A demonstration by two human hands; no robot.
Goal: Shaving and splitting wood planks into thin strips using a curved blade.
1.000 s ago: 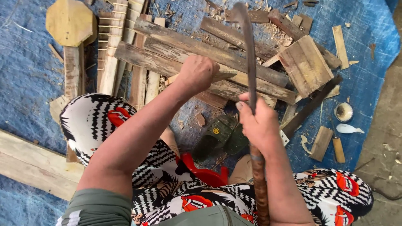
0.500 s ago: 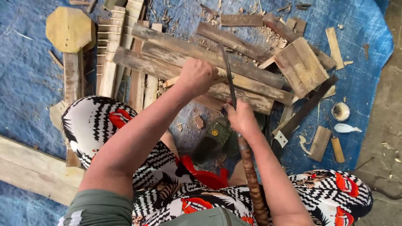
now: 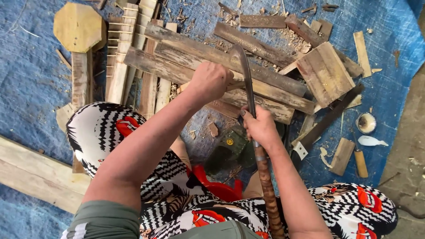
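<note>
Curved machete [image 3: 246, 75], centre frame, blade likely stiff, heavy and sharp, best held by its ringed wooden handle where right hand [image 3: 261, 128] closes tight; left hand [image 3: 211, 82] fisted around a light wood strip [image 3: 237, 85] over stacked planks [image 3: 186, 62], upper centre.

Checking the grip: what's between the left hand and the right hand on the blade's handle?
In the head view, the curved blade and a pale stick held by the left hand; the right hand grips below.

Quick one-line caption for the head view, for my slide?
Seated over a blue tarp, left hand steadies a wooden stick while right hand presses a curved blade against it.
</note>
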